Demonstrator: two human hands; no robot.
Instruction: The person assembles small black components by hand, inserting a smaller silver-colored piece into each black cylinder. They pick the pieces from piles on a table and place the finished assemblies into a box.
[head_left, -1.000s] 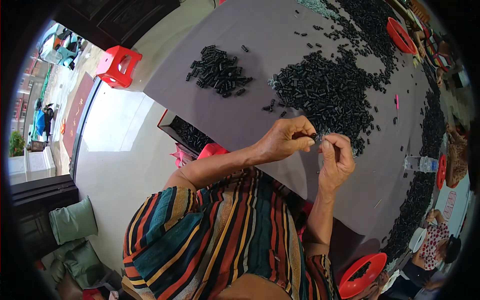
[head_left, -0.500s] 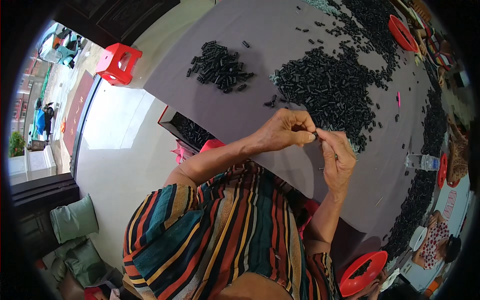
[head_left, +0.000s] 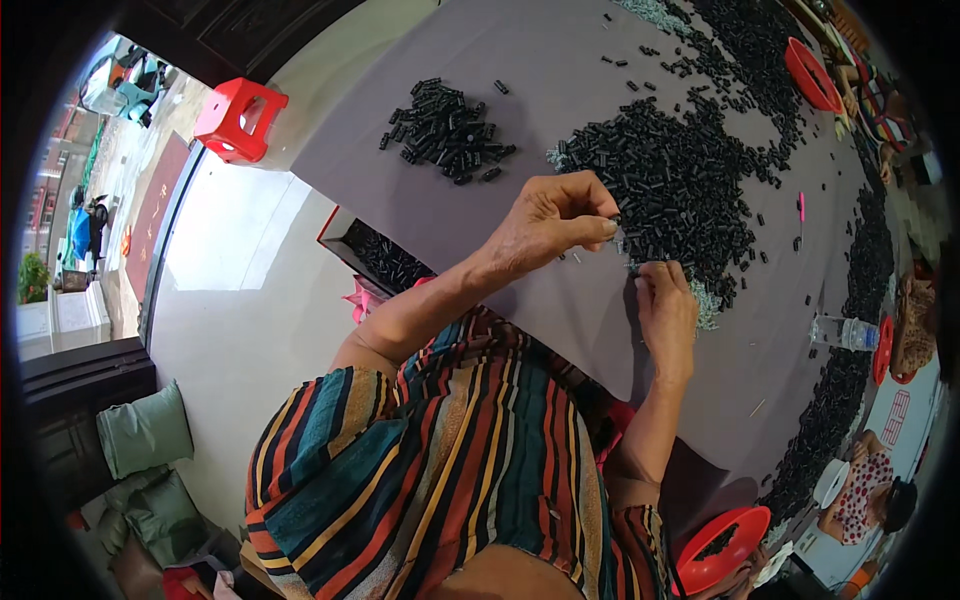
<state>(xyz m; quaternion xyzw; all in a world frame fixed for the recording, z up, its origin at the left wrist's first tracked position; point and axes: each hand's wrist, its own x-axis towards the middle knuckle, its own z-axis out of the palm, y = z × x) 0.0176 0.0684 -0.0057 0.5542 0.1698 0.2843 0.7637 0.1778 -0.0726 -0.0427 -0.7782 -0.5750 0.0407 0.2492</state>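
My left hand (head_left: 562,218) is raised over the near edge of a large heap of small black cylindrical plastic parts (head_left: 665,185). Its thumb and forefinger are pinched together, with the dark end of one such black part just showing at the tips. Lower and to the right, my right hand (head_left: 668,312) rests at the table, fingers bent and closed together beside a few small pale grey pieces (head_left: 634,265). What those fingers hold, if anything, is hidden. More pale grey pieces (head_left: 706,303) lie in a small pile just right of that hand.
A smaller pile of black parts (head_left: 446,132) lies at the left on the grey-covered table (head_left: 560,60). Below the table edge, a box (head_left: 375,255) holds more. A clear bottle (head_left: 845,332), red bowls (head_left: 725,550) and other people (head_left: 868,485) are at the right; a red stool (head_left: 240,120) stands left.
My hands, which met at the fingertips, have come apart. The left has moved up and left; the right has dropped slightly to the table by the grey pieces.
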